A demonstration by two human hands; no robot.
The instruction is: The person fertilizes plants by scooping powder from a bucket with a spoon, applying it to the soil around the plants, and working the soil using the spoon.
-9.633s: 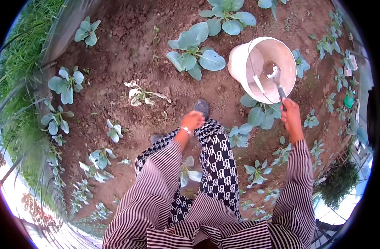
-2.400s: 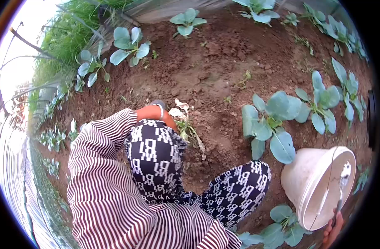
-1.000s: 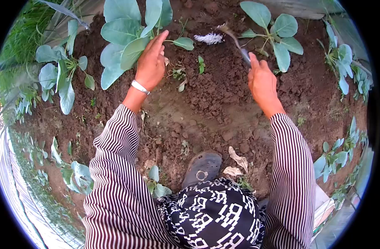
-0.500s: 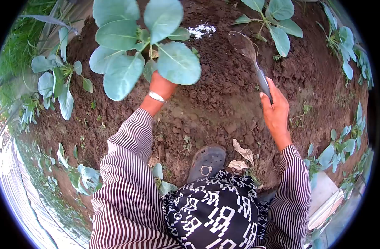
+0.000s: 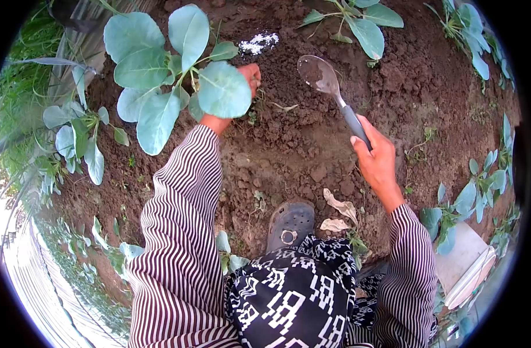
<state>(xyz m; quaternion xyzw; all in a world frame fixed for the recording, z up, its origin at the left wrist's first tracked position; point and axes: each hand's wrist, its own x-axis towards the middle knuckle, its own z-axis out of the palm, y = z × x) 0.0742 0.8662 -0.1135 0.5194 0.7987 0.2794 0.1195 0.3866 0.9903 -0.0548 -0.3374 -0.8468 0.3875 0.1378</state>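
Note:
My right hand point(image 5: 377, 158) is closed round the grey handle of a large metal spoon point(image 5: 323, 76). Only soil marks show in the spoon's bowl, which hangs over the ground. Close to the soil, my left hand point(image 5: 249, 78) has its fingers curled, partly hidden by a leaf of the large green plant point(image 5: 141, 66); whatever it may hold is too small to make out. White granules point(image 5: 258, 43) lie in a small heap on the dark soil, just above my left hand and to the right of the plant.
More leafy plants stand at the top point(image 5: 367, 32), left point(image 5: 83, 136) and right point(image 5: 468, 200). The white bucket point(image 5: 459, 261) is at the lower right, beyond my right sleeve. Dry leaves point(image 5: 341, 209) lie beside my grey shoe point(image 5: 290, 223). Plastic sheeting point(image 5: 83, 43) edges the bed.
The spoon, earlier beside the granules, is now lower and away from them with its bowl emptied. My left hand has moved from the plant's leaves to the soil near its base, its fingers now curled.

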